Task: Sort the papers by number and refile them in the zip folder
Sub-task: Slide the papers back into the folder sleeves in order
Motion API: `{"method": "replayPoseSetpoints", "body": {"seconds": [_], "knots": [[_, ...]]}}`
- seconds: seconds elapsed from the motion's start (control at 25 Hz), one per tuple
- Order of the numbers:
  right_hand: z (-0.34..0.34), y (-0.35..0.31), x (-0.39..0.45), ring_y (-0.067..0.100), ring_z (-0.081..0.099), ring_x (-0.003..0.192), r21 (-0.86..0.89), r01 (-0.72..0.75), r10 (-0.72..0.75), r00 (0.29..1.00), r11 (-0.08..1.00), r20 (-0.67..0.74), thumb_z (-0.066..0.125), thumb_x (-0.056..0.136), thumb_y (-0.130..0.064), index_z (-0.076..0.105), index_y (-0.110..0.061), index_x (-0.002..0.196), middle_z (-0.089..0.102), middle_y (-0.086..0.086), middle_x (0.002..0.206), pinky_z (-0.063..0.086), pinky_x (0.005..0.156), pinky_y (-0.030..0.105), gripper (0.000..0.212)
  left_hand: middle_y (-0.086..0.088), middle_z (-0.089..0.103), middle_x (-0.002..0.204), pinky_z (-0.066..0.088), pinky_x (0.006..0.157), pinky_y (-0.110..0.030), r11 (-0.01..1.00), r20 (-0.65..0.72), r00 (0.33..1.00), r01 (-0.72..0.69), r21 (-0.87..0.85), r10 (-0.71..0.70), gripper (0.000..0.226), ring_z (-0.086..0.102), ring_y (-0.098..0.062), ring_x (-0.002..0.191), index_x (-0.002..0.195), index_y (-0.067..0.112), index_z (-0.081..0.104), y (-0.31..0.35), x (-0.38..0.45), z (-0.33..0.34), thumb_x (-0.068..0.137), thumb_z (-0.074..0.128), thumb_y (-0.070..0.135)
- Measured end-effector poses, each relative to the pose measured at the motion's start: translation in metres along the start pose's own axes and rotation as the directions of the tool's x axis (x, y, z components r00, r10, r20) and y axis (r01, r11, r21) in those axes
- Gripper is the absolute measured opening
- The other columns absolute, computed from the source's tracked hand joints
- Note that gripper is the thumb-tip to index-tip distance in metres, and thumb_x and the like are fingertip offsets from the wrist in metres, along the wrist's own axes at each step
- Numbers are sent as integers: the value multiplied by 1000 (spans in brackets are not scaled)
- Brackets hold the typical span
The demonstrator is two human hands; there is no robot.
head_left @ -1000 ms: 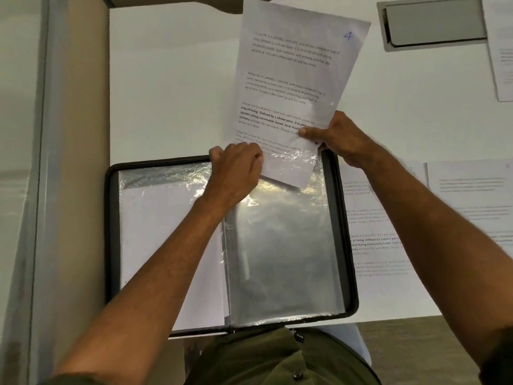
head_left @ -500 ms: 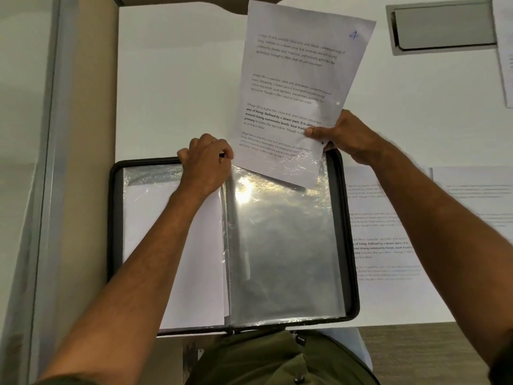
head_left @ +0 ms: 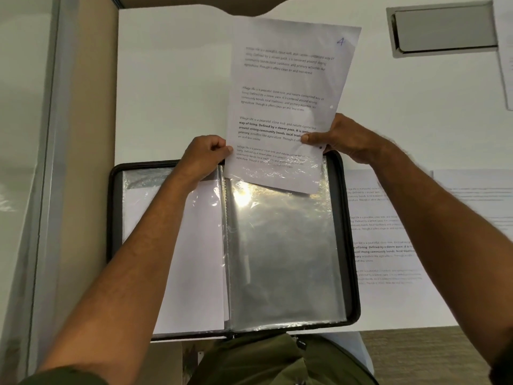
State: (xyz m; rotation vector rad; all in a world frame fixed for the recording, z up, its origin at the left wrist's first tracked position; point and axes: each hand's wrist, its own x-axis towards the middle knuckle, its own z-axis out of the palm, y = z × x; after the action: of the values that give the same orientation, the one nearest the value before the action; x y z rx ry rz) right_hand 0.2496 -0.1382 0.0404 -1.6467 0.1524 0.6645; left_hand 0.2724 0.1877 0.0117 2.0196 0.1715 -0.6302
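A black zip folder (head_left: 112, 218) lies open on the white desk in front of me. Its right half shows a clear plastic sleeve (head_left: 283, 259). The left half holds white sheets (head_left: 188, 259) behind plastic. A printed paper marked 4 (head_left: 283, 87) stands tilted above the folder, with its lower end inside the mouth of the clear sleeve. My right hand (head_left: 344, 137) pinches the paper's right edge. My left hand (head_left: 204, 155) is closed at the sleeve's top left corner by the spine, touching the paper's left edge.
Two printed papers (head_left: 388, 232) (head_left: 472, 195) lie on the desk right of the folder. Another sheet (head_left: 506, 65) lies at the far right edge. A metal cable hatch (head_left: 444, 29) sits at the back right. A beige partition (head_left: 91, 107) borders the desk on the left.
My left hand has slid left along the sleeve's top edge, from its middle to the spine. My right hand keeps hold of paper 4, whose lower end stays in the sleeve.
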Motion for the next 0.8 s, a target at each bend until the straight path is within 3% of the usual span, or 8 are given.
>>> {"method": "replayPoseSetpoints", "body": {"seconds": [0.2,0.32,0.52,0.6,0.68,0.8], "knots": [[0,3,12,12,72,113,-156,-42,62,990,987,123,76,92,-13,65,-19,133,75,-5,125,59,97,29,43,-3,77,98,57,81,-24,976,-2,1000,27,-217,-28,12,70,-9,80,104,9,73,5,2,4,98,68,19],[2,4,16,12,72,114,-253,-77,126,975,965,185,77,92,-16,63,-18,136,74,-4,127,59,98,30,46,-4,78,98,59,83,-27,963,-56,997,38,-268,-55,11,74,-14,83,100,10,74,5,4,8,97,69,19],[6,1,19,17,76,106,-95,-84,85,996,992,-1,73,97,-28,69,-15,131,77,-2,121,59,98,36,36,1,76,91,58,83,-29,975,-40,997,59,-217,-69,6,71,-9,77,94,15,74,2,4,5,97,70,18],[5,2,21,21,76,106,-134,-91,87,996,987,-35,70,99,-32,70,-13,129,77,1,119,60,97,39,35,-3,78,95,59,87,-31,975,-31,997,64,-211,-72,9,74,-15,84,98,11,75,2,6,4,96,70,18],[4,3,23,18,75,105,-230,-93,99,995,969,12,69,99,-31,69,-17,127,76,-2,117,61,93,32,31,-8,78,104,59,93,-33,971,-27,996,75,-228,-84,19,74,-22,93,105,3,74,2,8,2,96,71,20],[1,0,20,7,70,104,-329,-74,118,986,941,116,67,101,-27,63,-27,127,72,-11,117,56,81,17,26,-10,77,105,58,82,-23,965,-1,997,80,-248,-83,26,70,-13,83,108,-3,71,5,9,2,98,68,21]]}}
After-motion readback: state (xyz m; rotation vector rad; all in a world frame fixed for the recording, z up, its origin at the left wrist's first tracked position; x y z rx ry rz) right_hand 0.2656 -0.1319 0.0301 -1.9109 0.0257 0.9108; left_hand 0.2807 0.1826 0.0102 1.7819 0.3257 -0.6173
